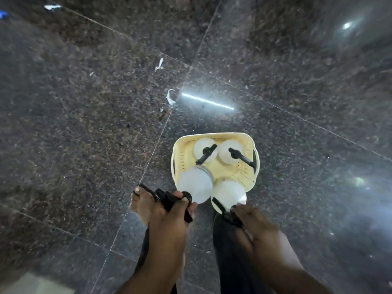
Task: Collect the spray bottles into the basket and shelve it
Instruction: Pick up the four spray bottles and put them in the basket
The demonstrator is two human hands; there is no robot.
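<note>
A cream plastic basket (pixel 246 172) stands on the dark stone floor below me. Two white spray bottles with black trigger heads stand upright in its far half, one on the left (pixel 201 146) and one on the right (pixel 228 154). My left hand (pixel 169 221) grips the black trigger head of a third white spray bottle (pixel 195 184), held over the basket's near left corner. My right hand (pixel 254 225) grips the black head of a fourth white bottle (pixel 229 194) over the near edge.
Dark speckled granite floor tiles (pixel 84 124) surround the basket. Small white scraps of litter (pixel 170 97) lie near the tile joint ahead. My bare foot (pixel 141 204) and dark trouser legs (pixel 229 251) are just under my hands.
</note>
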